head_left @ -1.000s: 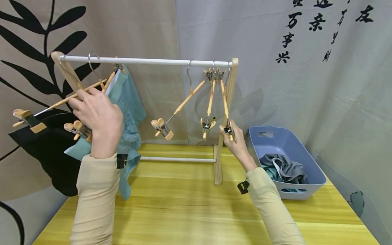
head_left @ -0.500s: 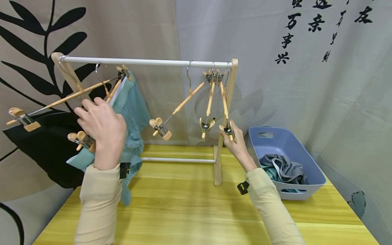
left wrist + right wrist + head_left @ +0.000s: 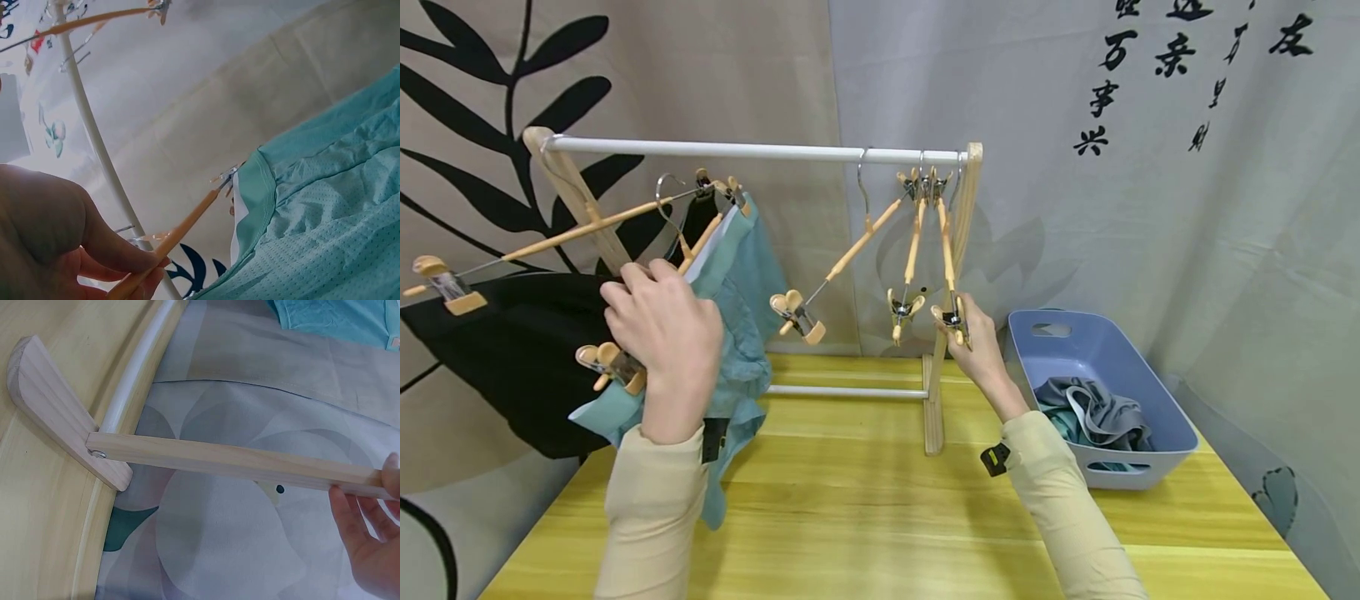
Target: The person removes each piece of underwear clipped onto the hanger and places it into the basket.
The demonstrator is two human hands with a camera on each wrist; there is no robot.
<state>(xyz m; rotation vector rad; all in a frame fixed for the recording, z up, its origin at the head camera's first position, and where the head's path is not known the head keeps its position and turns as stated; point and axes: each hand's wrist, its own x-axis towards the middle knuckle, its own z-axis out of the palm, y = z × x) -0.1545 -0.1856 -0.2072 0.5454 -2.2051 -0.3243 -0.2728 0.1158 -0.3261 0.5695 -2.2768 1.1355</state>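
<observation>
My left hand (image 3: 666, 333) pinches the wooden bar of a clip hanger (image 3: 181, 231) between thumb and fingers. A teal mesh garment (image 3: 737, 275) hangs from this hanger, whose metal hook stands below the rail, apart from it. On the left a black garment (image 3: 542, 358) hangs from another clip hanger (image 3: 557, 239), partly behind the teal one. My right hand (image 3: 977, 342) grips the wooden post (image 3: 237, 459) of the small clothes rack, with a bare hanger's near clip (image 3: 953, 321) in front of its fingers.
Several bare clip hangers (image 3: 853, 250) hang at the right end of the white rail (image 3: 737, 150). A blue basket (image 3: 1093, 333) holding grey and green cloth (image 3: 1097, 412) stands right of the rack on the wooden table (image 3: 865, 500). A printed curtain is behind.
My left hand has moved right and down with the hanger and teal garment, and its hook has dropped away from the rail. The black garment's hanger has swung. My right hand stays at the post.
</observation>
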